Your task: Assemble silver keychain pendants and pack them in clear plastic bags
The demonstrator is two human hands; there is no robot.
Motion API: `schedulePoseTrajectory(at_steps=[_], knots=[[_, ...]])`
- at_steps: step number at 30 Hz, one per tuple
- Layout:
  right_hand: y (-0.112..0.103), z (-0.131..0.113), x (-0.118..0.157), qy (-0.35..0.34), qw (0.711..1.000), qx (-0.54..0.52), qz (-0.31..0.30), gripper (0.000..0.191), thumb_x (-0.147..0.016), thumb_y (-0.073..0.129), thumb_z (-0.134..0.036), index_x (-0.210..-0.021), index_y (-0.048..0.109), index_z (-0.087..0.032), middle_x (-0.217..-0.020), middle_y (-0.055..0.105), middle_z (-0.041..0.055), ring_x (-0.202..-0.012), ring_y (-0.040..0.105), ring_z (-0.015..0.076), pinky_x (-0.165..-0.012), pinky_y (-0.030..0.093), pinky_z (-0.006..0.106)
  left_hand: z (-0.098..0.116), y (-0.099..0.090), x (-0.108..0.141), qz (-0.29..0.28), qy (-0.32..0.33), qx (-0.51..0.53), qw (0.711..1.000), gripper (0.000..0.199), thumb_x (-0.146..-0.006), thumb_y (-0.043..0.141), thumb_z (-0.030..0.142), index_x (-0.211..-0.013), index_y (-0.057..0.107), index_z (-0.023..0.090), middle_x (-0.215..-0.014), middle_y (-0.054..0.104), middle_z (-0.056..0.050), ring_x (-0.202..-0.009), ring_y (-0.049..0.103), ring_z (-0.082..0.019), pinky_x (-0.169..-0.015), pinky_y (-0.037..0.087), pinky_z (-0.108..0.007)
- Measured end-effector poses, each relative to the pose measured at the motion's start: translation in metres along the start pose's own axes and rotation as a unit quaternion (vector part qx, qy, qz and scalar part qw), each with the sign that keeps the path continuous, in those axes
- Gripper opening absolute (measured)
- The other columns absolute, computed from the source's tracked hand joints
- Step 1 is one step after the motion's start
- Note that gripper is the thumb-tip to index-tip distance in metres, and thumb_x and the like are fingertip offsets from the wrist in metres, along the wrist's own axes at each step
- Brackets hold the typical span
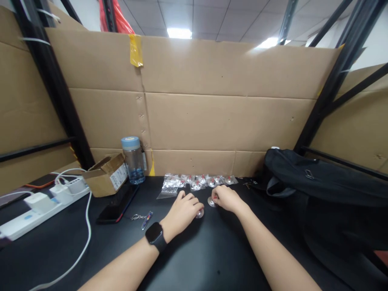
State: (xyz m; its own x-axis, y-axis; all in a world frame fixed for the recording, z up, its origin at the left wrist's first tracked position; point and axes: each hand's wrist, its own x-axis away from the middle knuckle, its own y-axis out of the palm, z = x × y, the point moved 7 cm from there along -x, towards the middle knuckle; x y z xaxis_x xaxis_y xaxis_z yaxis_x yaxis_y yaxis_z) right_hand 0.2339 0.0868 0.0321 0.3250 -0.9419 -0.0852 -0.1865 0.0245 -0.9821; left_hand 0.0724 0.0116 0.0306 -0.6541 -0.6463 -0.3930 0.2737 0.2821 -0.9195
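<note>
My left hand (184,210), with a black watch on the wrist, has its fingertips closed on a small clear disc (199,213) at the middle of the black table (209,254). Just to the right, my right hand (224,197) pinches a second clear disc (211,201) with a small red part at its centre. The two discs are apart and close to the table surface. Behind both hands lies a row of clear plastic packets (198,182) with red bits inside, along the foot of the cardboard wall.
At left are a keychain (147,220), a dark phone (117,208), an open cardboard box (106,178), a water bottle (133,161) and a white power strip (39,214) with cables. A black bag (327,194) fills the right side. Cardboard (194,121) walls the back.
</note>
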Motion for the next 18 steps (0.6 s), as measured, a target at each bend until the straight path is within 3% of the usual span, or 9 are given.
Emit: schedulePoseTrajectory(at_steps=[3, 10, 14, 18], knots=[[-0.003, -0.002, 0.002, 0.015, 1.000, 0.024, -0.006, 0.010, -0.082, 0.067, -0.019, -0.086, 0.075, -0.024, -0.098, 0.072, 0.0088, -0.087, 0.069, 0.0254, -0.068, 0.042, 0.029, -0.002, -0.002, 0.000, -0.005, -0.010, -0.009, 1.000, 0.015, -0.097, 0.055, 0.020, -0.087, 0.065, 0.022, -0.087, 0.070, -0.005, -0.095, 0.057, -0.023, -0.088, 0.032, -0.043], [-0.005, -0.004, 0.003, 0.025, 0.999, 0.037, -0.015, 0.011, -0.083, 0.065, -0.017, -0.083, 0.075, -0.022, -0.097, 0.074, 0.0115, -0.087, 0.071, 0.0274, -0.070, 0.044, 0.032, -0.006, -0.013, 0.006, 0.014, -0.030, -0.039, 0.999, 0.013, -0.091, 0.052, 0.012, -0.092, 0.060, 0.021, -0.085, 0.069, -0.007, -0.093, 0.056, -0.026, -0.089, 0.034, -0.044], [-0.002, -0.005, 0.002, 0.017, 0.999, 0.038, -0.012, 0.012, -0.084, 0.063, -0.017, -0.084, 0.074, -0.022, -0.098, 0.073, 0.0122, -0.087, 0.071, 0.0276, -0.071, 0.044, 0.032, -0.009, -0.009, 0.006, 0.019, -0.022, -0.047, 0.998, 0.009, -0.093, 0.055, 0.017, -0.090, 0.062, 0.022, -0.086, 0.069, -0.006, -0.094, 0.056, -0.026, -0.091, 0.033, -0.046], [0.001, -0.007, 0.002, 0.005, 0.999, 0.035, -0.012, 0.011, -0.085, 0.062, -0.018, -0.084, 0.072, -0.022, -0.098, 0.072, 0.0115, -0.087, 0.070, 0.0273, -0.069, 0.043, 0.031, -0.014, -0.002, 0.006, 0.020, -0.019, -0.049, 0.998, 0.018, -0.096, 0.054, 0.016, -0.080, 0.062, 0.021, -0.081, 0.067, -0.006, -0.093, 0.056, -0.025, -0.092, 0.032, -0.047]])
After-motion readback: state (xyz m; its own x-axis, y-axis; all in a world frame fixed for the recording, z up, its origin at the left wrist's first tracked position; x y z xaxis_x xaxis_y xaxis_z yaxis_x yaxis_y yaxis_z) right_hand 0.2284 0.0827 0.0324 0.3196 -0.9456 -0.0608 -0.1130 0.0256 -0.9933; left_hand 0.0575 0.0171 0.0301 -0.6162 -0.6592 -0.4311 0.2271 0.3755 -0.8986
